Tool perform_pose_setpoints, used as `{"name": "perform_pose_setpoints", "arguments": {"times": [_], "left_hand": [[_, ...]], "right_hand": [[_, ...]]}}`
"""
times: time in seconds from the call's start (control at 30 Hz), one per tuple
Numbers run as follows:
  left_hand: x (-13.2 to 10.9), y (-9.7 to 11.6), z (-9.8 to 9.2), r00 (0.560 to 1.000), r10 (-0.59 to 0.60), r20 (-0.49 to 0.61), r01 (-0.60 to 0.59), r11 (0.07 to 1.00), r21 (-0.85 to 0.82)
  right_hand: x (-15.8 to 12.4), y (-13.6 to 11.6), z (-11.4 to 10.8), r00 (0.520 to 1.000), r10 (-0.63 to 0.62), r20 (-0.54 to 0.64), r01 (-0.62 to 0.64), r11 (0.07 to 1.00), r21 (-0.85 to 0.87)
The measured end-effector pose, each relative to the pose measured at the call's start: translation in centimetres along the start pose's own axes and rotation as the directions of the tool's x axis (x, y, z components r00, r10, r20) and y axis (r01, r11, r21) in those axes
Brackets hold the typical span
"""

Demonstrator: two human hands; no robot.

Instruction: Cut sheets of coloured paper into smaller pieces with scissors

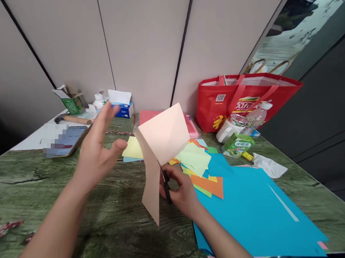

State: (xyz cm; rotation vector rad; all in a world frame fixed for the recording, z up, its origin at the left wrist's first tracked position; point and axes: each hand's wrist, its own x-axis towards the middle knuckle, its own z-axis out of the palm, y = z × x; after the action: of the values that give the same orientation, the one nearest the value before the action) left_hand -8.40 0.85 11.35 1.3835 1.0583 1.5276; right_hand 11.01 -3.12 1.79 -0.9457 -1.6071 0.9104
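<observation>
My right hand (pixel 182 193) is closed round the black handles of a pair of scissors (pixel 166 186). The blades run up into a sheet of pale peach paper (pixel 166 134) and are mostly hidden by it. A partly cut strip (pixel 151 182) hangs down from the sheet's left side above the table. My left hand (pixel 99 148) is raised to the left of the paper, fingers and thumb spread, holding nothing. Behind the paper lie a pale yellow sheet (pixel 133 147) and several coloured scraps, among them a pale green piece (pixel 195 159) and an orange one (pixel 211 185).
Large blue sheets (pixel 249 210) cover the table's right side. A red bag (pixel 214 100), a white mug (pixel 228 131), a plastic bottle (pixel 257 116) and a green carton (pixel 238 144) stand behind them. At the left are a phone (pixel 70 139), a hammer (pixel 74 119) and a tissue box (pixel 124 110).
</observation>
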Motion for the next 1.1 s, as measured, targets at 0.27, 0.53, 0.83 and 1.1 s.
{"name": "perform_pose_setpoints", "arguments": {"times": [0.27,0.53,0.83,1.1], "left_hand": [[4.0,3.0,1.3,0.879,-0.232,0.415,0.01,0.882,0.471],[5.6,5.4,-0.6,0.961,0.062,-0.268,0.016,0.96,0.279],[-1.9,-2.3,8.1,0.949,-0.314,-0.016,0.2,0.643,-0.739],[-1.4,-5.3,4.7,0.922,-0.305,0.238,0.387,0.731,-0.562]], "right_hand": [[-0.1,0.1,0.0,0.986,-0.064,0.156,0.071,0.997,-0.043],[0.6,0.7,0.1,0.99,0.138,-0.011,-0.132,0.961,0.242],[1.4,0.6,-0.1,0.915,0.356,-0.192,-0.124,0.698,0.705],[2.2,1.8,-1.3,0.77,0.426,-0.475,-0.033,0.77,0.637]]}}
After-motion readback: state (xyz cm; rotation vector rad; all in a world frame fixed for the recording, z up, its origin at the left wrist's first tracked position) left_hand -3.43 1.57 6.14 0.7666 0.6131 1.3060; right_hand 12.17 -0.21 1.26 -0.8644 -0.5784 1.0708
